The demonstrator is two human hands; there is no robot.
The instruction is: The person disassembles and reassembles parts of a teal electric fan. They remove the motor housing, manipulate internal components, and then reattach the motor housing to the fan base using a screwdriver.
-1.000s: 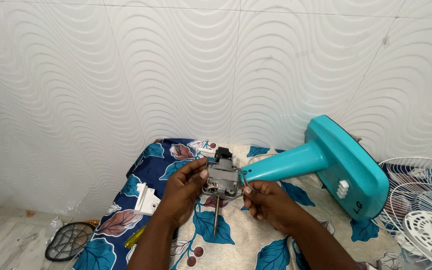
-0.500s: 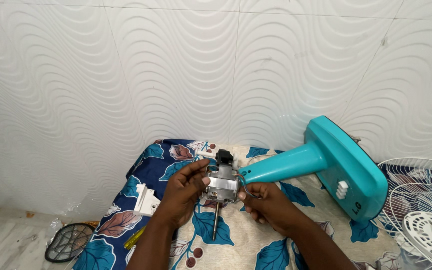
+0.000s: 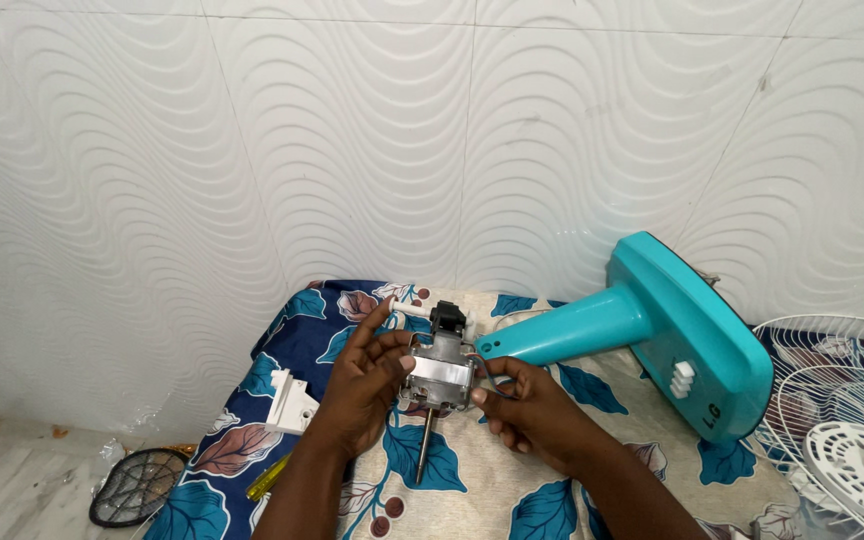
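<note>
Nearest me, my left hand [image 3: 367, 385] is curled around the left side of the fan motor [image 3: 440, 372], fingers closed on its metal casing. My right hand [image 3: 537, 410] grips the other side, thumb and fingers pinched where dark wires loop out. The motor hangs between both hands just above the floral cloth [image 3: 452, 480], its steel shaft [image 3: 422, 450] pointing down toward me. I judge it dense and heavy for its bulk, rigid, with smooth plates that could slip, so the casing is the place to hold, not the wires or the shaft.

To my left lie a yellow-handled screwdriver [image 3: 270, 478] and a white plastic bracket [image 3: 290, 404]. Beyond the motor lies the teal fan stand [image 3: 652, 335], and at right the white wire fan guard [image 3: 842, 420].
</note>
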